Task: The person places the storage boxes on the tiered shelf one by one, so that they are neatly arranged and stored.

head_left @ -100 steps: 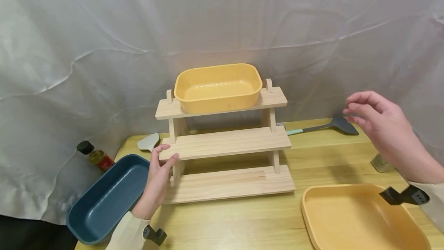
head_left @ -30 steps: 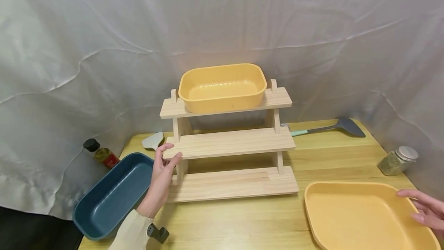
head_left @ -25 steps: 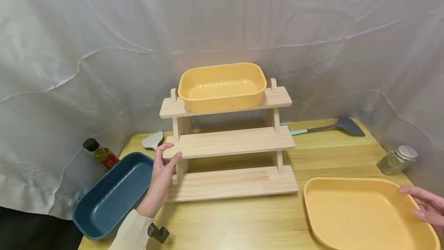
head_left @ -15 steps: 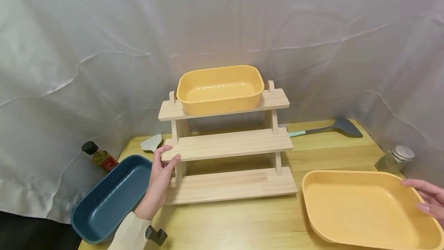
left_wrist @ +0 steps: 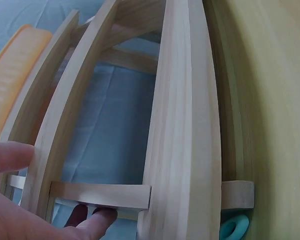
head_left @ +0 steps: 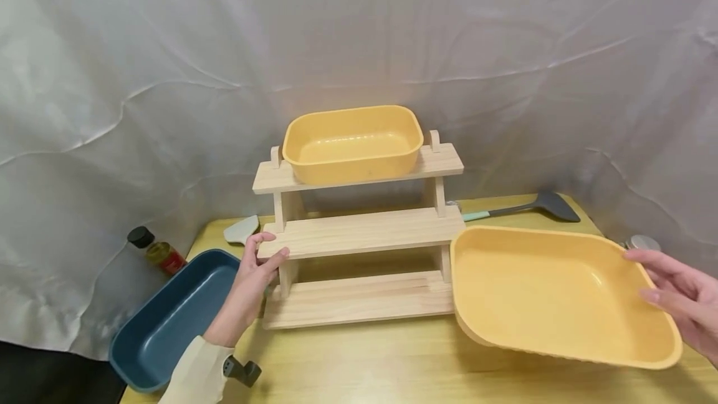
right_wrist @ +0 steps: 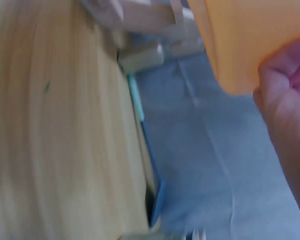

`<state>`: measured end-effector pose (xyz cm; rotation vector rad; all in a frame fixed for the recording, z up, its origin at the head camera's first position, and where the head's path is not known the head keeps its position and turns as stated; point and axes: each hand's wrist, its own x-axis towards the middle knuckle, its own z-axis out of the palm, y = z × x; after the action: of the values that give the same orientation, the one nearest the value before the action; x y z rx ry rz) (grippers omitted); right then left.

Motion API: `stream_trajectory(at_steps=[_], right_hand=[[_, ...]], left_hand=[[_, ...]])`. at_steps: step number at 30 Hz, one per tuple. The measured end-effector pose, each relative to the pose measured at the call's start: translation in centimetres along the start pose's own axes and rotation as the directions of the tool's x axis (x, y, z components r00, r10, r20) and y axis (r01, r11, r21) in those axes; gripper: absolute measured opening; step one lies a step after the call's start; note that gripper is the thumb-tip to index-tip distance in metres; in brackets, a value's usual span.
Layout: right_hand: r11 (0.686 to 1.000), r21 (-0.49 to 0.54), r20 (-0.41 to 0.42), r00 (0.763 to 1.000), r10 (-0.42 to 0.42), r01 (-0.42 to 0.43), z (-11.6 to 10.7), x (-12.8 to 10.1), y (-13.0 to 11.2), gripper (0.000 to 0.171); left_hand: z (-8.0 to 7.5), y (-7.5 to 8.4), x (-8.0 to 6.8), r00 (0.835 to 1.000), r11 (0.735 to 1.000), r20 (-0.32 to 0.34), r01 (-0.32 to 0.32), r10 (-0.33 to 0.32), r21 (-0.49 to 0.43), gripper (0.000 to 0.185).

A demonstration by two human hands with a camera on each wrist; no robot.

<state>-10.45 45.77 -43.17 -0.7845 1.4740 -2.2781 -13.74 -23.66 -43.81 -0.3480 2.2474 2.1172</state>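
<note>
I saw right hand [head_left: 675, 295] pinching rim of large yellow tray [head_left: 550, 292], held above table [head_left: 359, 357] toward right edge. Left hand [head_left: 247, 288] gripped wooden rack [head_left: 364, 234] at middle shelf's [head_left: 387, 230] left end, near table's back edge.

Cream sleeve [head_left: 193, 371], blocky dark wrist camera [head_left: 241, 371], bare fingers [head_left: 277, 259]

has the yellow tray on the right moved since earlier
Yes, the tray has risen and moved left, its edge now overlapping the shelf in the head view.
</note>
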Motion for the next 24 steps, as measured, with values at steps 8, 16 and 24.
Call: stream_trajectory(at_steps=[8, 16, 24], right_hand=[[0.975, -0.193, -0.151, 0.985, 0.082, -0.111, 3.6, 4.2, -0.2, 0.064], [0.986, -0.100, -0.167, 0.979, 0.116, -0.134, 8.1, 9.8, 0.6, 0.058], [0.991, -0.070, -0.197, 0.975, 0.097, -0.113, 12.0, 13.8, 2.0, 0.050]], left_hand=[[0.4, 0.0, 0.0, 1.000, 1.000, 0.006, -0.009, 0.009, -0.008, 0.052], [0.8, 0.1, 0.0, 1.000, 1.000, -0.010, -0.012, 0.012, -0.017, 0.050], [1.0, 0.2, 0.0, 1.000, 1.000, -0.006, -0.013, 0.013, -0.021, 0.048]])
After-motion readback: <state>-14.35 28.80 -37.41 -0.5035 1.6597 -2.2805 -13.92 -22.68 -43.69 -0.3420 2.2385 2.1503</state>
